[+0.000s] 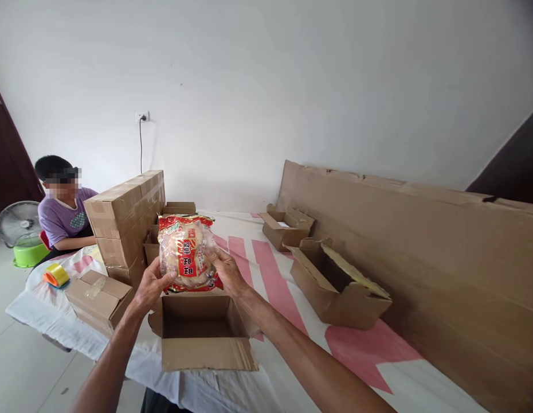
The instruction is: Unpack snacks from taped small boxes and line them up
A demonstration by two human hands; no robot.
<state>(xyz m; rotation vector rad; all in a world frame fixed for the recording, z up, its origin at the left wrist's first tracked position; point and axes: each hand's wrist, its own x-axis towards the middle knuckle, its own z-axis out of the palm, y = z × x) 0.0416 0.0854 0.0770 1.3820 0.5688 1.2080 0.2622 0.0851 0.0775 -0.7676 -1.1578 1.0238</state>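
At the centre of the frame, a red, gold and clear packet (187, 252) is held in two hands above the far side of an open carton (206, 353); it appears not to be inside the carton.

Left hand (151, 287): closed on the lower left edge, thumb on the printed face, remaining fingers largely hidden. Right hand (227, 272): closed on the right edge; its exact finger placement behind the packet cannot be told. Both grips appear parted only by the packet's thickness.

Orientation: printed face towards the camera, lettering apparently inverted. Sealed red ends lie at top and bottom; the long axis is judged to run up and down the frame, lower end leaning slightly right.

Step in hand, by judgement: positioning the packet over the carton. Lowering it would call for both hands bringing it towards the camera and down, clear of the flaps, without squeezing the contents.

Surroundings: right of centre, two further open cartons, one farther (280, 236) and one nearer (316, 295), stand on the cloth-covered tabletop (277, 284). Left of centre are a stack of taped boxes (126, 215), a closed box (98, 298) and a tape roll (55, 275).
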